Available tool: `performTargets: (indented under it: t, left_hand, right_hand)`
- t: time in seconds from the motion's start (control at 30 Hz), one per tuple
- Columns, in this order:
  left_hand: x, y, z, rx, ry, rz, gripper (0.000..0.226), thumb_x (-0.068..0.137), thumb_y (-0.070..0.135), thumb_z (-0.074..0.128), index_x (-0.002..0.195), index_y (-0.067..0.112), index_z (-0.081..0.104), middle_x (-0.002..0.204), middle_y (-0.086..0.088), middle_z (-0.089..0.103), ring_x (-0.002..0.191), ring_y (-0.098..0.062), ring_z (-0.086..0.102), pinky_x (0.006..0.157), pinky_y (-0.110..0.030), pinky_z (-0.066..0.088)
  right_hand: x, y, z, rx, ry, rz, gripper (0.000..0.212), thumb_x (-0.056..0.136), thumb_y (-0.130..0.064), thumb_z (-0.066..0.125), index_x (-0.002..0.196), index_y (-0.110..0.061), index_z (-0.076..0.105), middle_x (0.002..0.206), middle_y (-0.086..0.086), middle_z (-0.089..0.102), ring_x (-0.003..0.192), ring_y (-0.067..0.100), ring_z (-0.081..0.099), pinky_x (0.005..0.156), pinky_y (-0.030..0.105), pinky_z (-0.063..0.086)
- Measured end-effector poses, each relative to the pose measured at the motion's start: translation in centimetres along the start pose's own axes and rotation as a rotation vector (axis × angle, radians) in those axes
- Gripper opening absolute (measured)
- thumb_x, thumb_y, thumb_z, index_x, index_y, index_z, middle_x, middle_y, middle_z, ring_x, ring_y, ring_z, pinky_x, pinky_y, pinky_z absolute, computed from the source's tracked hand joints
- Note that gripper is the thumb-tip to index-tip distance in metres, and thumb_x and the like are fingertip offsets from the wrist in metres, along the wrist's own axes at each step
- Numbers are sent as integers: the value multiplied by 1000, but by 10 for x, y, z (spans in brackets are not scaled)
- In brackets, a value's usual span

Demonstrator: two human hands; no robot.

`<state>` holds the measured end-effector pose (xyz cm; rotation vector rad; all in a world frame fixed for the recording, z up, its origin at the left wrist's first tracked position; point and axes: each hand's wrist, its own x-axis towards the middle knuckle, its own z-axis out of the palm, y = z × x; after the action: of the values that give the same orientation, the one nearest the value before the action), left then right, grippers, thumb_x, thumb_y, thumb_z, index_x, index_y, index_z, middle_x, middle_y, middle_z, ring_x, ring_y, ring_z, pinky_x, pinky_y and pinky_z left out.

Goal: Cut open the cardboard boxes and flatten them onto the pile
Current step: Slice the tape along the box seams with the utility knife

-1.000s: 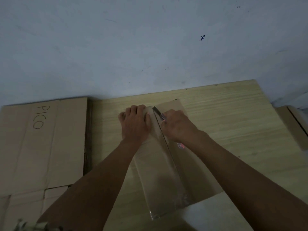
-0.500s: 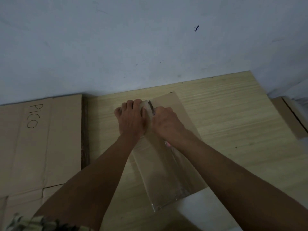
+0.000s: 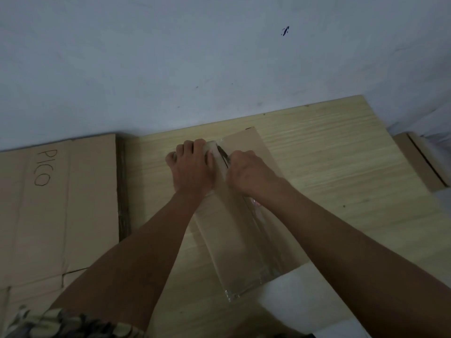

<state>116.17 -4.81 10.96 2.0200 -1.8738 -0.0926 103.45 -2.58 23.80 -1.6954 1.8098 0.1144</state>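
Observation:
A taped cardboard box [image 3: 234, 235] lies on the wooden table [image 3: 341, 172], its long taped seam running away from me. My left hand [image 3: 191, 167] presses down on the box's far left corner, fingers curled over the far edge. My right hand [image 3: 249, 174] grips a utility knife [image 3: 223, 154], whose blade points along the seam at the box's far end. A pink part of the knife shows below my right wrist. The pile of flattened cardboard [image 3: 58, 203], marked "PICO", lies at the left.
A grey wall [image 3: 219, 57] stands right behind the table. Another cardboard box [image 3: 422, 162] sits off the table's right edge. Bare wood lies to the right of the box. The table's near right corner ends beside my right forearm.
My right hand has moved the knife toward the far end of the seam and closer to my left hand. My left hand has stayed on the far corner.

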Motion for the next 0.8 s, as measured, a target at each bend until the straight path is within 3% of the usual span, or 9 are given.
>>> performTargets:
  t: [0.37,0.5,0.63,0.7,0.8]
  left_hand:
    - [1,-2,2,-2,7,-6,31,91,34,55,117,17,60,111,-9,62,106,-33,55,96,-48,33]
    - [0,-3,1,-14,-7,16,33,92,34,53,119,17,60,115,-9,62,109,-33,54,98,-48,33]
    - [-4,-1,-5,-82,120,76,35,92,32,55,122,18,66,126,-6,62,118,-30,53,105,-47,32]
    - [-11,2,-12,-92,146,169,33,92,31,51,117,17,68,126,-5,63,119,-30,55,106,-49,36]
    - [-45,18,-15,-25,7,227,49,94,35,40,130,10,60,141,-13,55,134,-34,48,110,-57,33]
  right_hand:
    - [-10,13,6,-16,-60,33,36,99,-19,50,134,-11,53,134,16,50,120,34,54,83,31,38]
    - [-20,26,6,-62,-184,75,34,96,-22,58,128,-13,56,132,15,51,116,35,57,85,32,46]
    - [-22,31,6,-58,-162,49,34,94,-23,58,127,-14,56,131,14,51,116,34,57,89,33,49]
    - [-22,33,4,-66,-143,23,29,94,-22,57,121,-12,57,126,14,55,104,33,60,80,31,48]
    - [-21,39,3,-80,-109,-10,19,93,-18,56,109,-9,60,115,17,62,86,34,65,77,36,58]
